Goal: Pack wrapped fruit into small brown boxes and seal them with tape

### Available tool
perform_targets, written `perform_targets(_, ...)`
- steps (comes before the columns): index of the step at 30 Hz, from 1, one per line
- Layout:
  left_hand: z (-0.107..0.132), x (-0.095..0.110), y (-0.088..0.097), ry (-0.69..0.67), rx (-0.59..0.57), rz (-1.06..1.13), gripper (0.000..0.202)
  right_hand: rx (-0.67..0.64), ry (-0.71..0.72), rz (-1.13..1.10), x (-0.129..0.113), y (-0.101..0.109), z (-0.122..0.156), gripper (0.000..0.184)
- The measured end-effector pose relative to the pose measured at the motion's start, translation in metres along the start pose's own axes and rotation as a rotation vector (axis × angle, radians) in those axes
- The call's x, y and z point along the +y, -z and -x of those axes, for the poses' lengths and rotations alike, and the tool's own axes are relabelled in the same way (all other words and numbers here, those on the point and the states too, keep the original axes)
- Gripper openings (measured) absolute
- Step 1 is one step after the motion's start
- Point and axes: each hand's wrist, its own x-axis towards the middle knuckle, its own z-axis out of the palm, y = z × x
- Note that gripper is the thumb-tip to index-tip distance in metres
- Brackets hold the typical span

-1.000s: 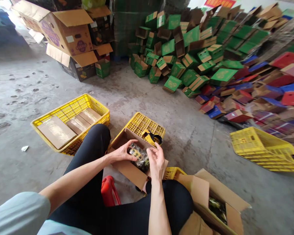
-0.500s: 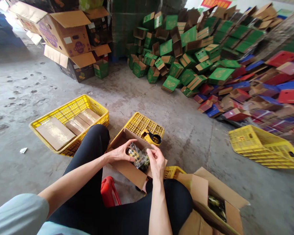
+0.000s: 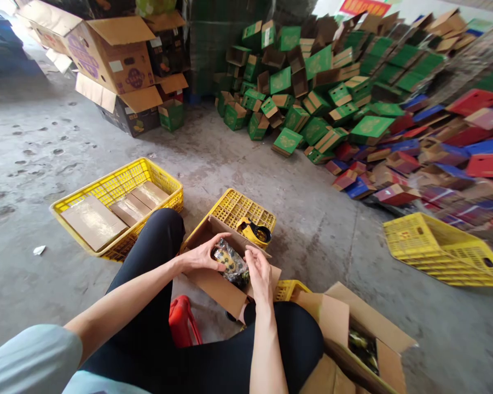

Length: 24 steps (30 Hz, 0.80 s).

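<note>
I sit with an open cardboard box (image 3: 217, 284) in front of my knees. Both hands hold a dark, shiny plastic packet (image 3: 231, 264) with yellow marks inside that box. My left hand (image 3: 203, 256) grips the packet's left end, fingers curled round it. From the right, my right hand (image 3: 257, 274) pinches the other end. A yellow tape dispenser (image 3: 254, 232) lies just beyond the box on an upturned yellow crate (image 3: 233, 207).
A yellow crate (image 3: 119, 189) with flat cardboard pieces stands to the left. Another open carton (image 3: 363, 334) with dark packets is at my right knee. A tipped yellow crate (image 3: 443, 249) lies at right. Heaps of green, red and blue boxes (image 3: 332, 93) fill the back. A red stool (image 3: 183, 320) shows between my legs.
The packet has sunk slightly lower into the box and my right hand has closed in over it. My left hand has hardly moved.
</note>
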Motion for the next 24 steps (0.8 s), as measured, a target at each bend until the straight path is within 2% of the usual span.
perform_targets(4,0.0,0.001,0.0,-0.005,0.029,-0.029,0.107,-0.078,0.15,0.091,-0.009,-0.002,0.003,0.043)
perform_targets(7,0.001,0.002,0.0,-0.027,0.015,-0.07,0.104,-0.117,0.16,0.162,-0.011,-0.003,0.004,0.042)
perform_targets(11,0.001,0.004,0.001,-0.068,-0.033,-0.12,0.105,-0.186,0.046,0.209,-0.012,-0.002,0.005,0.05)
perform_targets(16,0.0,0.003,0.003,-0.071,-0.029,-0.125,0.105,-0.201,0.036,0.177,-0.009,-0.001,0.004,0.047)
perform_targets(18,-0.001,0.002,0.003,-0.062,-0.015,-0.105,0.105,-0.194,-0.016,0.146,-0.007,-0.001,0.004,0.05)
perform_targets(24,-0.004,0.0,0.004,-0.025,0.071,0.02,0.104,-0.215,-0.27,-0.201,-0.007,-0.013,0.009,0.06)
